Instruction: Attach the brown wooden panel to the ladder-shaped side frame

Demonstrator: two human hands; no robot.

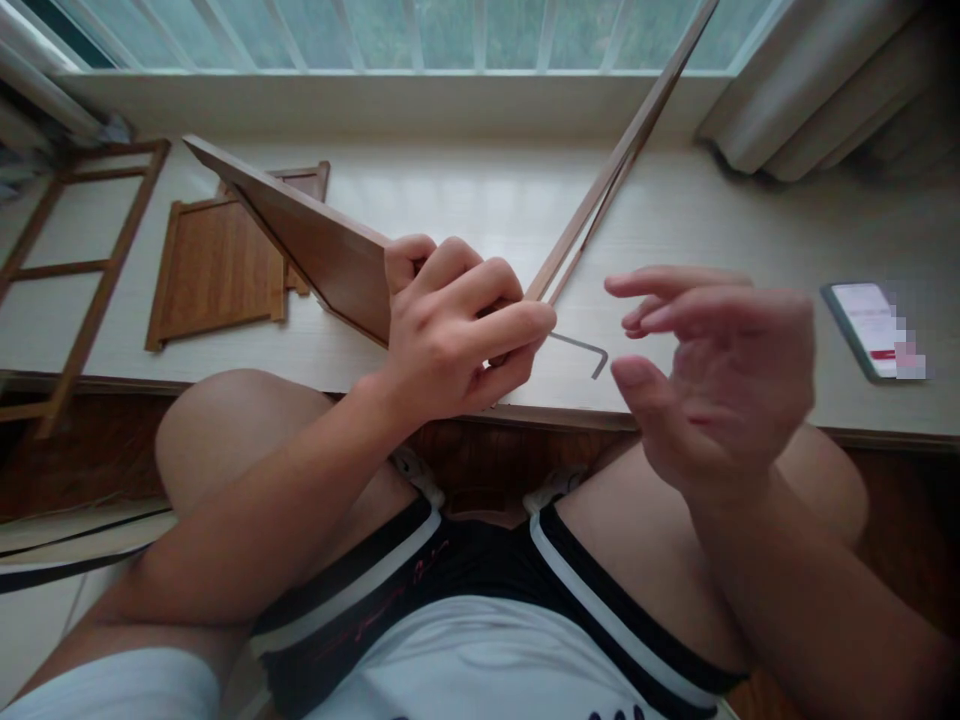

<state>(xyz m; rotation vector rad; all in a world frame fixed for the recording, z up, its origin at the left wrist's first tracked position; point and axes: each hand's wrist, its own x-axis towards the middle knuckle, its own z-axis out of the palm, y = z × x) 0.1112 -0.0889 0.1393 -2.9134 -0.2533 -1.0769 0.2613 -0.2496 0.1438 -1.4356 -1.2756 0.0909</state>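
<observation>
My left hand (461,335) is closed around the corner where a brown wooden board (315,245) meets long, thin wooden pieces (596,200) that slant up toward the window. Its fingers hide the joint itself. Out past the fingertips sticks the bent end of a metal hex key (579,343); where its other end sits cannot be seen. Just right of the key, my right hand (716,375) is raised with fingers and thumb apart, holding nothing. It looks slightly blurred, and a small gap separates it from the key.
Slatless wooden panels (217,265) lie on the pale ledge (420,185) at left, beside a ladder-like wooden frame (94,270). A phone (866,330) with a lit screen lies at right. Curtains (817,90) hang by the window; my knees are against the ledge's front edge.
</observation>
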